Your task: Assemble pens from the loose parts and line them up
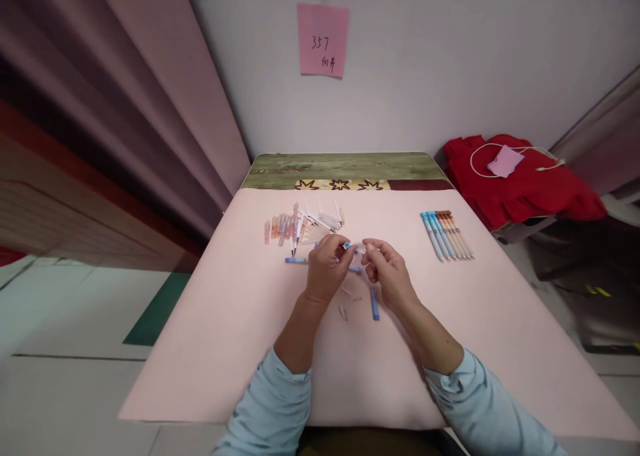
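My left hand [326, 266] is closed in a pinch on a small blue pen part [347, 245] above the pink table cover [240, 323]. Facing it, my right hand [387, 269] is also closed, its fingertips pinching a thin pale piece [361, 249] that meets the blue part. Both hands hover near the middle of the table. Under them lie a blue pen barrel [375, 305], another blue piece [296, 261] and a few tiny loose bits [343, 311].
A heap of orange and white pen parts [300, 227] lies at the back left. Several assembled blue and orange pens [447, 235] lie in a row at the back right. A red cloth with a white cable [520, 183] sits beside the table; a pink note [323, 39] hangs on the wall.
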`<state>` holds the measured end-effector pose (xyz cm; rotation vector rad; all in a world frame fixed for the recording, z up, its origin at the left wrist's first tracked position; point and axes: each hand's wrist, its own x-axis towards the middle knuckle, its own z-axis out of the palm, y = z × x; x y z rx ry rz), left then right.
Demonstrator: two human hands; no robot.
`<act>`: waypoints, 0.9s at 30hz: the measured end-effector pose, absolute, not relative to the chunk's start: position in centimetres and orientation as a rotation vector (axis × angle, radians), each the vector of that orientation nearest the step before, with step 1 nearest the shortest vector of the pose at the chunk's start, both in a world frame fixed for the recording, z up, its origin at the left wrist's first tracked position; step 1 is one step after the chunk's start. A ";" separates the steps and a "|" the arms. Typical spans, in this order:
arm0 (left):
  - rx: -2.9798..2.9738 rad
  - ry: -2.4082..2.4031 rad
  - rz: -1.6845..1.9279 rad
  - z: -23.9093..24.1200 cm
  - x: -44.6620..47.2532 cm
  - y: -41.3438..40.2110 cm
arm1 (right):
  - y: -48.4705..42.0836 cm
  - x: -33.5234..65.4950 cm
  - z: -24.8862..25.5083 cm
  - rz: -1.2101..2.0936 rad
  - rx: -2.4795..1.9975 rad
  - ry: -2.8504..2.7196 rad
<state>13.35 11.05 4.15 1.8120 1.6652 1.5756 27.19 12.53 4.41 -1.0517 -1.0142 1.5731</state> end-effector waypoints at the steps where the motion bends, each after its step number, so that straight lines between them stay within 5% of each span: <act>1: 1.740 1.630 1.577 4.2 13.5 11.0 | 12.6 27.2 4.2 1.593 -1.066 -1.022; 17: 0.760 1.049 1.506 4.7 13.5 11.5 | 12.5 27.0 3.8 1.604 -0.967 -1.138; 27: 0.512 0.942 1.526 4.6 14.4 11.3 | 11.5 27.2 4.1 0.859 -1.152 -1.563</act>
